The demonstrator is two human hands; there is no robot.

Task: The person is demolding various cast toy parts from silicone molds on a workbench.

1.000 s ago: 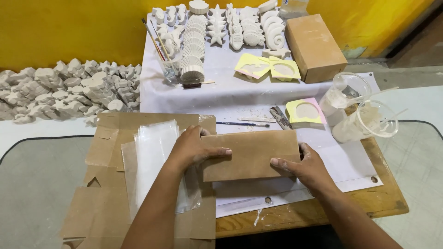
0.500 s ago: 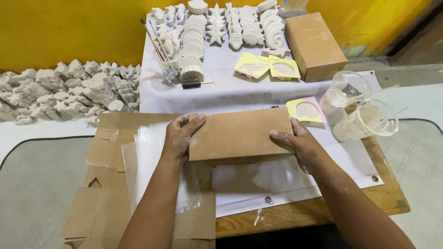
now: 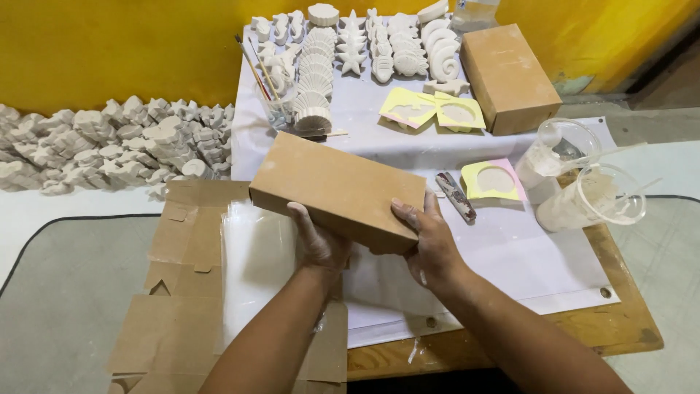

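A: Where was the brown cardboard box (image 3: 337, 191)?

B: Lifted off the bench (image 3: 612, 332), mid-scene, tilted. Long axis ran far-left to near-right. Both hands were clamped on its near edge: left hand (image 3: 319, 244) under the near-left part, right hand (image 3: 430, 244) at the near-right corner, thumb up the side.

A: Which hand was nearer the box's centre?

B: Left, slightly. The right one sat at the end.

A: Surface under it?

B: White sheet (image 3: 510, 266) over the wooden bench; flattened cardboard (image 3: 182, 292) with a clear plastic sleeve (image 3: 255, 270) to the near left. A second closed brown box (image 3: 510, 76) lay far right, plaster castings (image 3: 350, 44) in rows far centre, two plastic cups (image 3: 583, 190) to the right.

A: Room?

B: Yellow wall (image 3: 109, 51) behind, more castings heaped along it at left.
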